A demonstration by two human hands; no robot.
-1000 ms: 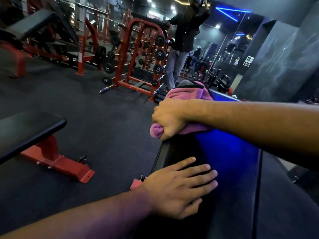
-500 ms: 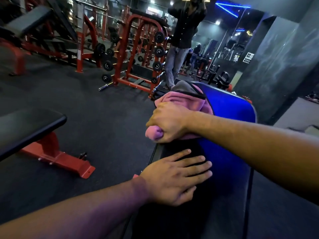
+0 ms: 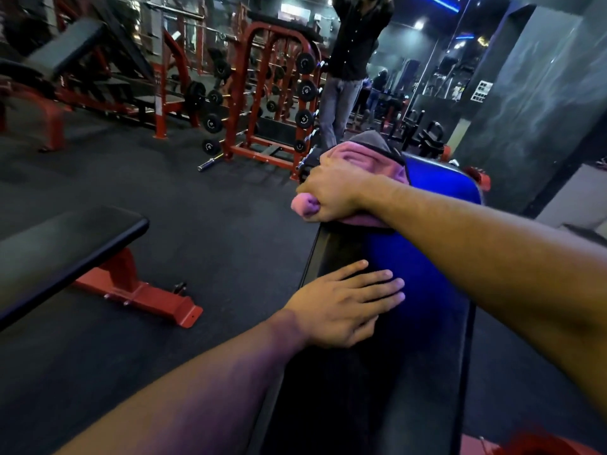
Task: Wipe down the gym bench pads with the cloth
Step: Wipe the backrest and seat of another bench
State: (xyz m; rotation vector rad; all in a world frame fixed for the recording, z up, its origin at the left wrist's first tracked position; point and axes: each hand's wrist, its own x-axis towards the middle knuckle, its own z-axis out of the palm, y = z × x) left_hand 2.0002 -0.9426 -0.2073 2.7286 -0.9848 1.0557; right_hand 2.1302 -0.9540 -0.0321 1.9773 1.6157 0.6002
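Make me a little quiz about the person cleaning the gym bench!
1. True or false: the left hand lies flat on the bench pad.
2. What colour is the cloth?
3. The right hand is: A) open above the pad, B) gripping the cloth, C) holding a weight plate.

Key: 1 true; 2 pink; 3 B.

My right hand (image 3: 331, 192) grips the bunched pink cloth (image 3: 354, 159) against the bench pad (image 3: 427, 257), near its far left edge. My left hand (image 3: 341, 307) lies flat on the pad, nearer me. A second bench (image 3: 65, 247) stands left of the pad.
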